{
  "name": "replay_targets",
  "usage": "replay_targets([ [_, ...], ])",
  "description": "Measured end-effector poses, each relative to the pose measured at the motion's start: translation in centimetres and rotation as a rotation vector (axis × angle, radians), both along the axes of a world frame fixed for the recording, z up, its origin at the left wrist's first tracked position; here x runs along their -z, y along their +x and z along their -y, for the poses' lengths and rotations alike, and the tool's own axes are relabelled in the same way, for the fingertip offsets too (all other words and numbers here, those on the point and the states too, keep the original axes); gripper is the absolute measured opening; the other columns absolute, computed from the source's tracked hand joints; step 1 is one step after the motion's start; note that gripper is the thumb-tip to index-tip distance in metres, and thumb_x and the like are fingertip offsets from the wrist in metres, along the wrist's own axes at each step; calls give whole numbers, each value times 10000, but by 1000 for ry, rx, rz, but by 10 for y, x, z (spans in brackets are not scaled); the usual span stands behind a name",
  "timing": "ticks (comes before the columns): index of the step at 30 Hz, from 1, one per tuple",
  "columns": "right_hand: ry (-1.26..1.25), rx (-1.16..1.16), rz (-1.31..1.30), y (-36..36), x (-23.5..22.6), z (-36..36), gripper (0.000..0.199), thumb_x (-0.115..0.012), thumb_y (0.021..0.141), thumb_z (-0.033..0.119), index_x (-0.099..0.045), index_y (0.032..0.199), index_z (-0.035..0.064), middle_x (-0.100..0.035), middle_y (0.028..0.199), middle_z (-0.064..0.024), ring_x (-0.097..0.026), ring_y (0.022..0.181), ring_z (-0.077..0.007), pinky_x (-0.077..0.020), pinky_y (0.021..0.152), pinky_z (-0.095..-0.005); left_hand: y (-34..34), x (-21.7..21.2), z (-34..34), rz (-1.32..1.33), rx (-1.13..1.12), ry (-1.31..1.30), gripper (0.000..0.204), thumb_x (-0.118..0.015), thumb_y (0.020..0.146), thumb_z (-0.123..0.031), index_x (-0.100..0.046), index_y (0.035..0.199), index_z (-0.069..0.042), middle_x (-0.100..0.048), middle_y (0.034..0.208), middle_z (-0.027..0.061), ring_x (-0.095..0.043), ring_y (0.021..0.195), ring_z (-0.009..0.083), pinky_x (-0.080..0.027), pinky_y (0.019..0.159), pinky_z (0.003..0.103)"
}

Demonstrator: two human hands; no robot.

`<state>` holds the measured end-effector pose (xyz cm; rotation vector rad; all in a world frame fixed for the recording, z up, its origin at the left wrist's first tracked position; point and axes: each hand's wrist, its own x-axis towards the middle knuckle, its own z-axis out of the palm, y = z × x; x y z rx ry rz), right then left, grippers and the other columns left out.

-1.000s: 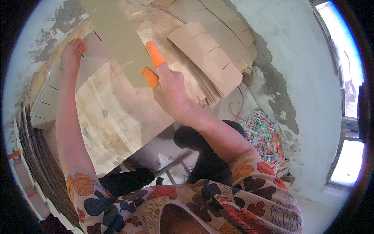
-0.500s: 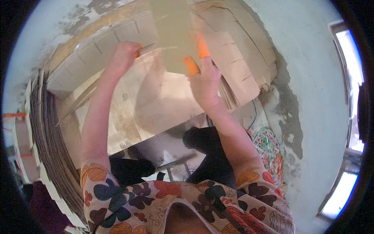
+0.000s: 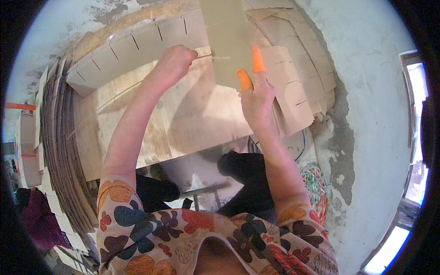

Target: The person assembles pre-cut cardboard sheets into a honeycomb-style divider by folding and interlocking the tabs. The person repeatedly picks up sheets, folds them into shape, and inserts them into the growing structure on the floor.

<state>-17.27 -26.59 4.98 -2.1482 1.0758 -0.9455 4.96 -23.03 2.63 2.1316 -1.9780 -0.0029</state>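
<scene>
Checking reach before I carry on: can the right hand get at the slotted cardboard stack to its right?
Probably yes: the right hand is just beside the slotted cardboard stack, with nothing visible between them. But it appears to hold the grey-green board, so it may need freeing first.

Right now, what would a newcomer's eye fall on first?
Probably the two bright orange finger covers on the right hand, at the edge of an olive-tan cardboard panel at top centre. Next come the tangled heap of red, green and white strips at lower right, and the row of dark-edged cardboard sheets along the left side.
</scene>
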Motion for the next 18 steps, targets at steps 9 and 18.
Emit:
replay_targets([
  [9, -217, -25, 63, 3, 13, 1, 558, -593, 851, 53, -397, 1366, 137, -612, 832, -178, -591, 678, -287, -483, 627, -344, -10, -3, -3, 3, 61, -55, 40, -525, 706, 31, -564, 713, 22, -570, 732, 211, -579, 739, 365, -460, 606, 442],
  [18, -267, -132, -406, 8, 39, 8, 750, -553, 710, -20, -259, 1398, 31, -571, 769, -159, -606, 605, -313, -500, 513, -390, -50, -32, -22, -68, 252, -242, 59, -527, 756, -56, -558, 736, -11, -572, 692, 134, -572, 745, 287, -469, 630, 394],
])
